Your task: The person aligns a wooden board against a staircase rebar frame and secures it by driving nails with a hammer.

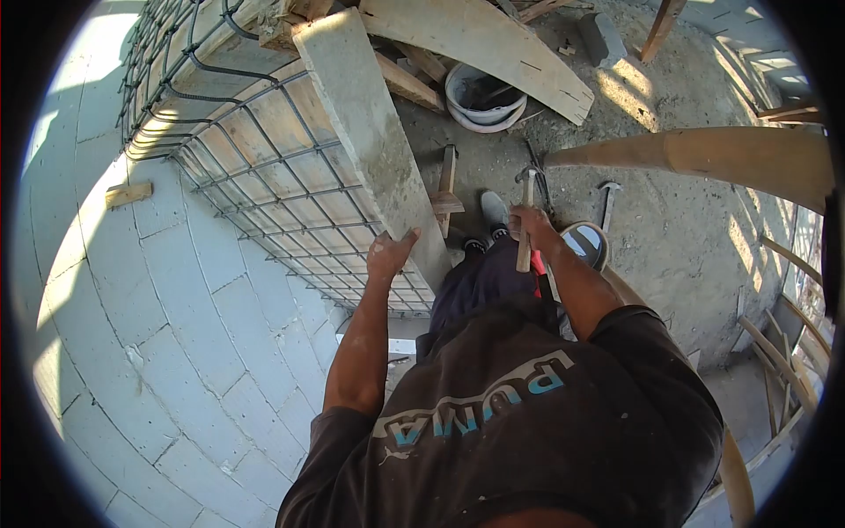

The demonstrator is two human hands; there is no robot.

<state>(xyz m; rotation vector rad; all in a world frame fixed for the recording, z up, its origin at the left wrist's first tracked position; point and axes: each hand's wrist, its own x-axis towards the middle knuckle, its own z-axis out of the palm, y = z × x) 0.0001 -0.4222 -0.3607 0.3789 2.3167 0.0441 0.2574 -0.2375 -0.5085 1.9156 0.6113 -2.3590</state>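
A long wooden board (374, 132), grey with dried cement, stands slanting beside a grid of steel rebar (290, 180). My left hand (388, 257) is closed on the board's edge near its lower end, thumb over the face. In my right hand (535, 229), closed round the wooden handle, is a hammer (529, 189); its head points away from me, above the floor. Just right of that hand sits a round container (602, 248) with a bright, reflective inside, partly behind my forearm. Another hammer (608, 204) lies beyond it on the floor.
A white bucket (456, 107) with dark contents stands ahead, beside a broad plank (493, 40). One thick wooden post (704, 151) crosses at right. Small nailed timber pieces (448, 202) are near my feet. A block wall (167, 352) runs along the left; several poles lean at far right.
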